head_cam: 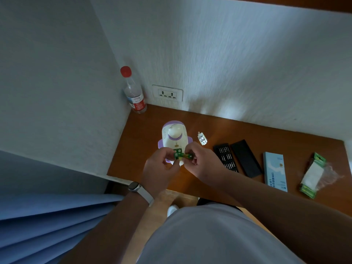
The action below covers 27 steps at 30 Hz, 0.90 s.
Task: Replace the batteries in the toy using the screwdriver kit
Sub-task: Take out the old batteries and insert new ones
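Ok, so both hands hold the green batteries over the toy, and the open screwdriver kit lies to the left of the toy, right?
Not quite. In the head view the open screwdriver kit lies to the right of the toy, not the left. The rest stands: the left hand and the right hand both hold the green batteries over the toy.

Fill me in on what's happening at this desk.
A person stands at a wooden desk, pinching green batteries between the left-hand grip and right-hand grip, just over a white and purple toy. A small white piece, maybe the battery cover, lies beside the toy. To the right lie the open screwdriver bit tray, its black lid, a blue box and an opened green pack. Neither grip holds a screwdriver.
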Available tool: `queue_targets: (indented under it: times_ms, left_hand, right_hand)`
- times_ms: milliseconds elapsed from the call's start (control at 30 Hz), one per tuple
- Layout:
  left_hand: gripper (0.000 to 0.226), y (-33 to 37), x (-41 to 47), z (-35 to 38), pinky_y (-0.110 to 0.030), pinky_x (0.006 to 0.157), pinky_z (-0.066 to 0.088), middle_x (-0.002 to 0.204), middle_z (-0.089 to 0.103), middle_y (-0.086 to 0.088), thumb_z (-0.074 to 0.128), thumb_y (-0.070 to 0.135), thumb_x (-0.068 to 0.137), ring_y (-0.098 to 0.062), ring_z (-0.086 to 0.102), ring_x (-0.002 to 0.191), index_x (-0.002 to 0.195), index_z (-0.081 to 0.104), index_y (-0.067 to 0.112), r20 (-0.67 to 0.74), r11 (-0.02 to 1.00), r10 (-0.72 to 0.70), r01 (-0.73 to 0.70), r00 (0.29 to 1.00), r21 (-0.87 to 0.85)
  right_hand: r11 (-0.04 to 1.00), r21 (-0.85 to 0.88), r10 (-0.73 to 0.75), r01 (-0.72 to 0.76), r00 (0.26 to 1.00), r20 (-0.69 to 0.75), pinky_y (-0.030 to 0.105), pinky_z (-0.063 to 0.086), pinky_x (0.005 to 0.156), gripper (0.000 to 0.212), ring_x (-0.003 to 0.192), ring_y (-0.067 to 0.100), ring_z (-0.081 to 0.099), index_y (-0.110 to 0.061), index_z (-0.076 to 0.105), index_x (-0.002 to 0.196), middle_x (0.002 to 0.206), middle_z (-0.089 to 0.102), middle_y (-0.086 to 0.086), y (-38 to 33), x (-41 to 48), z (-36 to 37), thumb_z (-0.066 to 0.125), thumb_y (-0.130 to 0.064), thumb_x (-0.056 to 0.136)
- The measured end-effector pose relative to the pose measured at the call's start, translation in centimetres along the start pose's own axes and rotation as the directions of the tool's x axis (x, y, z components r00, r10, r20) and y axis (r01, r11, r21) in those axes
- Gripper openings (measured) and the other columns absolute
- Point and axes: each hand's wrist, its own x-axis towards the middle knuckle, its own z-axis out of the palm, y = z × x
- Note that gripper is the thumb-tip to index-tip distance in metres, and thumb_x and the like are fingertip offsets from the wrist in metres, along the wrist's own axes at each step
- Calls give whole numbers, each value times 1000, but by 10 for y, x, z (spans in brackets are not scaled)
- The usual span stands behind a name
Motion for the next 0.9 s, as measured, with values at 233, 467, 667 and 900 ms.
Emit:
queue_targets:
  times_ms: [233, 467, 667, 900]
  left_hand:
    - [25, -8, 0, 4, -13, 76, 48, 105, 70, -1, 77, 16, 86, -10, 62, 92, 107, 66, 9, 16, 998, 12, -13, 1000, 57]
    - [22, 1, 3, 2, -42, 77, 57, 107, 69, -8, 72, 17, 91, -20, 63, 94, 109, 69, 4, 20, 983, 28, -31, 999, 179]
    - [22, 2, 5, 4, -43, 73, 57, 105, 71, -6, 73, 20, 90, -21, 65, 92, 107, 70, 6, -6, 979, 24, -22, 1000, 204]
    - [18, -13, 9, 4, -25, 62, 49, 93, 72, -3, 75, 18, 88, -18, 64, 79, 103, 72, 8, 0, 965, 98, -95, 995, 243]
  right_hand:
    - [1000, -13, -22, 22, 1000, -7, 11, 39, 56, 23, 65, -2, 53, -12, 63, 111, 71, 51, -17, 3, 4, 8, 68, -17, 89]
    - [997, -15, -75, 75, 997, -18, 5, 39, 61, 26, 66, -4, 51, -7, 64, 114, 83, 58, -8, 2, 6, 9, 68, -14, 90]
    - [989, -84, -125, 123, 992, -23, 7, 37, 58, 20, 62, -4, 47, -6, 65, 108, 75, 47, -13, -1, 9, 8, 67, -11, 89]
    - [981, -125, -155, 151, 988, -17, 7, 34, 56, 21, 64, 1, 46, -10, 63, 106, 79, 51, -12, 1, 12, 12, 71, -18, 87]
